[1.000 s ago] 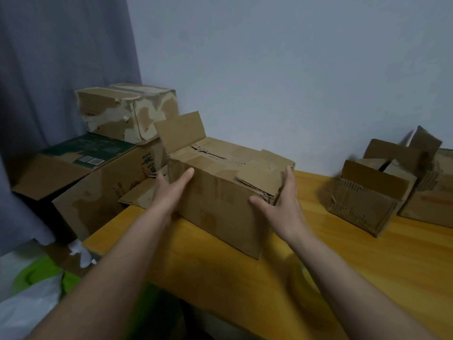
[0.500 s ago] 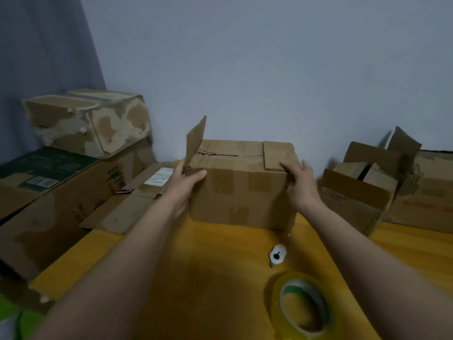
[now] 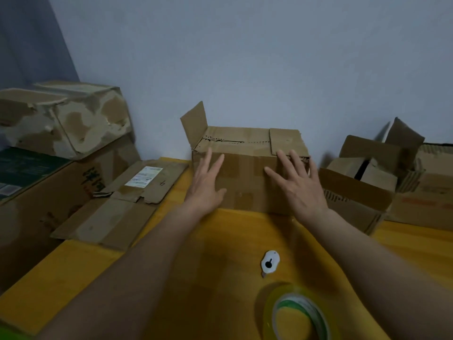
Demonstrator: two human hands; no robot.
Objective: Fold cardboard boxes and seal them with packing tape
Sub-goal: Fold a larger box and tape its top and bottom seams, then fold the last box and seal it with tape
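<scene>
Lying crosswise just beyond both hands, the brown cardboard box [image 3: 247, 173] faces spread fingers, its raised flap [image 3: 195, 123] nearer the left hand [image 3: 206, 185] than the right hand [image 3: 300, 185].

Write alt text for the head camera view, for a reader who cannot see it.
A person's left hand and right hand, fingers spread, reach toward the near side of a cardboard box on a yellow table; one flap stands up at its left end. A tape roll and a small white cutter lie nearer the camera.

Yellow wood table [image 3: 73, 271], blue-grey wall [image 3: 245, 57]
</scene>
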